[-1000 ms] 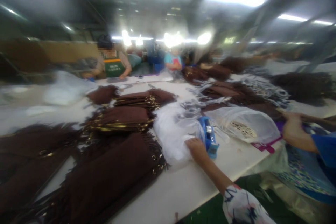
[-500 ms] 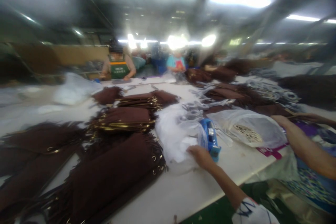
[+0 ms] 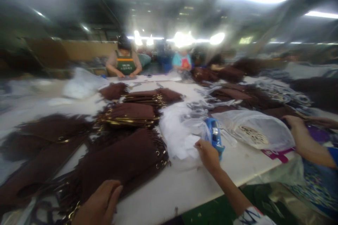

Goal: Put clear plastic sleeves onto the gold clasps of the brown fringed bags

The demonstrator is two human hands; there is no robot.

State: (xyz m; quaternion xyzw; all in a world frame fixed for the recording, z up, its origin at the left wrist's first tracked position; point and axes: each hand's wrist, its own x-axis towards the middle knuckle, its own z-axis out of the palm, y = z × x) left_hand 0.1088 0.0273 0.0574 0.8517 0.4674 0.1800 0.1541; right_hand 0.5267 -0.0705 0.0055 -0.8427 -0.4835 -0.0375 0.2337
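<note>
My right hand [image 3: 207, 153] is closed at the fingertips on the edge of a small white sheet [image 3: 188, 146], whose material I cannot make out. The sheet lies over a crumpled white plastic bag [image 3: 173, 126]. Just beyond that hand stands a blue tape dispenser [image 3: 216, 135]. At the bottom, my left hand [image 3: 101, 200] has its fingers stretched out and holds nothing visible. It is at the near edge of a large dark brown fringed bag [image 3: 116, 163] with gold rings along its right end; blur hides whether they touch.
More brown bags [image 3: 132, 112] are stacked behind and to the left. A clear plastic bag of beige pieces [image 3: 253, 133] lies right, beside a co-worker's arm [image 3: 303, 140]. Across the white table [image 3: 158, 190], a person in a green apron [image 3: 125, 64] works.
My left hand has come into view at the bottom. My right hand still grips the white sheet. The view has swung slightly left, and the apron wearer's hands have come together.
</note>
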